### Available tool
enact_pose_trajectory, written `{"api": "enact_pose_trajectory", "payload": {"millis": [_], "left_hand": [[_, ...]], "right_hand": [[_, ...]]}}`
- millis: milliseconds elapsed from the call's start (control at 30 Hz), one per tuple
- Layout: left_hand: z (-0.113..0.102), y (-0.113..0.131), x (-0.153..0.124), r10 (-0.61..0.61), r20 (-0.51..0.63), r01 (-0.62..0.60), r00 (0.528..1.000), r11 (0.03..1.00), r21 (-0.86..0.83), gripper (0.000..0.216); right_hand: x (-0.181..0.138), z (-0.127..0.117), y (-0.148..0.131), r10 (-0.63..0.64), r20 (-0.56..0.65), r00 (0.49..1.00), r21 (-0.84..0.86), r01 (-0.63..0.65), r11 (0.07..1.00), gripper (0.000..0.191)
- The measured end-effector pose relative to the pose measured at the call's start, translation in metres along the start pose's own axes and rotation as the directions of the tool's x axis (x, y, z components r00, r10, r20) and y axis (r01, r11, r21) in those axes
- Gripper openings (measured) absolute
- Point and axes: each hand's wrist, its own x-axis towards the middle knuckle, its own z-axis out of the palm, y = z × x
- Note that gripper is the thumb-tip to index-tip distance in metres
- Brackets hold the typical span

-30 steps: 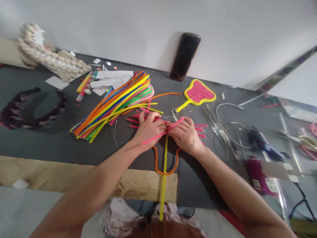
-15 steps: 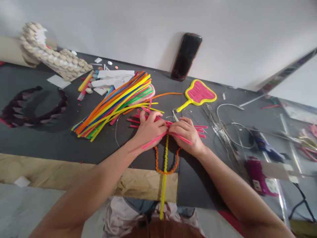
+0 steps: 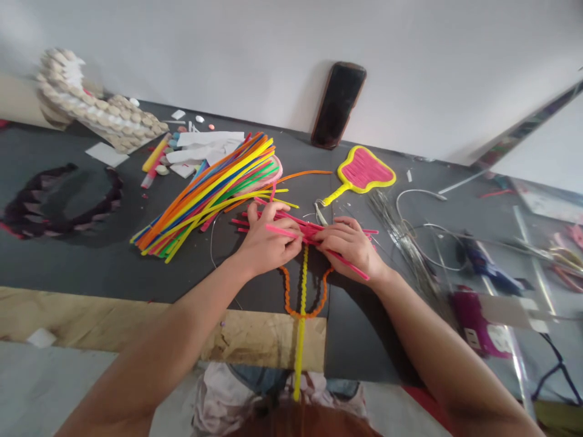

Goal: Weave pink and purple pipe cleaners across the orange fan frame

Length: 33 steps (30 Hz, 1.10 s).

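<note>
Between my hands several pink pipe cleaners [image 3: 310,231] cross a frame of twisted orange pipe cleaner [image 3: 287,291] with a yellow pipe cleaner stem [image 3: 299,346] down its middle. My left hand [image 3: 269,237] has its fingers closed on the pink pipe cleaners from the left; one strand lies across its knuckles. From the right, my right hand [image 3: 350,246] pinches them near the middle, and a pink end sticks out over its back. The fingertips and the upper part of the frame are partly hidden. Just beyond lies a finished-looking pink and yellow pipe cleaner fan [image 3: 367,170].
Left of my hands lies a bundle of coloured pipe cleaners [image 3: 214,197]. A phone [image 3: 338,104] leans on the wall. Loose wires [image 3: 401,230] and a magenta item [image 3: 478,321] lie to the right. A dark headband [image 3: 64,224] and a pistachio-shell-like piece [image 3: 113,115] are at far left.
The loose pink strand by my left hand has swung up from near the wrist to across the knuckles. Both hands have shifted slightly, and the pink end over my right hand reaches further.
</note>
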Motion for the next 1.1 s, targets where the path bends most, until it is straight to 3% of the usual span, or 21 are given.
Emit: {"api": "enact_pose_trajectory", "payload": {"millis": [267,467,500,567,667,767,833,900,967,1100], "left_hand": [[-0.002,0.001,0.002,-0.157,-0.03,0.157,0.987,0.988,-0.002,0.018],[-0.009,0.0,0.003,-0.247,-0.143,0.255,0.959,0.966,0.041,0.007],[-0.012,-0.002,0.003,-0.263,-0.179,0.276,0.948,0.96,0.052,0.01],[-0.023,-0.006,0.002,-0.278,-0.269,0.312,0.922,0.946,0.091,0.039],[-0.048,-0.003,-0.005,-0.2,-0.44,0.309,0.876,0.931,0.192,0.073],[-0.067,0.018,-0.016,0.094,-0.524,0.105,0.847,0.936,0.337,0.059],[-0.068,0.037,-0.022,0.343,-0.399,-0.174,0.85,0.899,0.402,0.043],[-0.056,0.052,-0.026,0.458,-0.15,-0.384,0.876,0.852,0.356,0.036],[-0.039,0.059,-0.026,0.433,0.078,-0.43,0.898,0.826,0.365,0.036],[-0.016,0.05,-0.025,0.267,0.248,-0.351,0.931,0.843,0.408,0.042]], "right_hand": [[-0.003,-0.011,-0.001,-0.124,0.121,0.985,0.002,0.125,0.992,0.017],[-0.001,-0.014,-0.003,-0.126,0.187,0.974,-0.026,0.133,0.991,0.017],[-0.001,-0.014,-0.004,-0.122,0.199,0.972,-0.031,0.131,0.991,0.017],[0.0,-0.015,-0.005,-0.109,0.225,0.968,-0.04,0.121,0.992,0.019],[0.001,-0.016,-0.005,-0.093,0.251,0.964,-0.045,0.107,0.993,0.019],[0.001,-0.015,-0.005,-0.088,0.26,0.962,-0.037,0.101,0.994,0.02],[0.001,-0.015,-0.004,-0.091,0.259,0.962,-0.038,0.104,0.994,0.021],[0.001,-0.014,-0.003,-0.097,0.258,0.961,-0.053,0.115,0.992,0.019],[0.0,-0.013,-0.002,-0.103,0.264,0.959,-0.076,0.128,0.989,0.015],[0.0,-0.014,-0.003,-0.113,0.285,0.952,-0.081,0.142,0.987,0.012]]}}
